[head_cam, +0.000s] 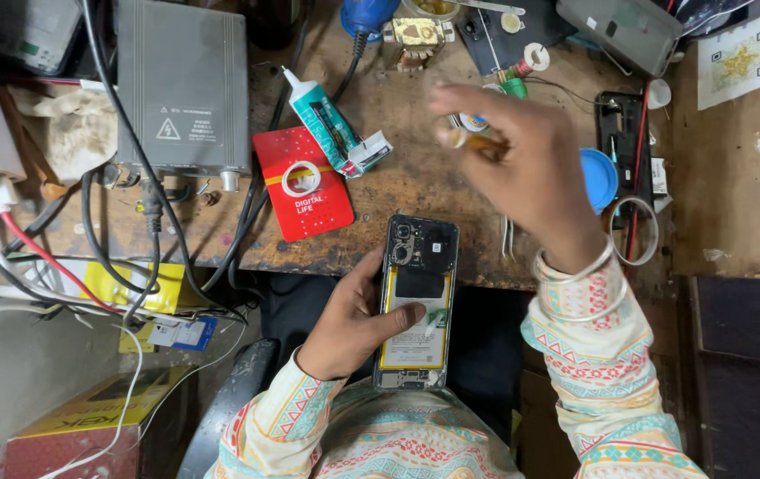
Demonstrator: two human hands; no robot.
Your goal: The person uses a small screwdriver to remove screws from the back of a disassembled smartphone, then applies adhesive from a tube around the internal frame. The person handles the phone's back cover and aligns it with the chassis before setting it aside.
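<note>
An opened phone (417, 302), its back cover off so that the battery and the dark upper boards are laid bare, is held in the left hand (353, 324) at the near edge of the wooden bench (433, 177). The fingers are wrapped behind the left side of the phone and the thumb is laid across the middle of the battery, so the grip is closed firmly around the phone. The phone is kept upright along its length, with its camera end resting just over the bench edge and its lower end near the person's chest.

The right hand (531, 168) is raised above the bench, farther off and to the right of the phone. A small slim tool (473, 142) with a pale tip is pinched between the thumb and the fingertips; it is blurred, and its kind cannot be told. Two bangles (575, 270) are worn at that wrist.

Beyond the phone, a red card (304, 182) and a teal and white glue tube (331, 124) are seen on the bench. A grey metal box (183, 84) with cables is set at the far left. A blue round lid (600, 177) is partly hidden behind the right hand.
</note>
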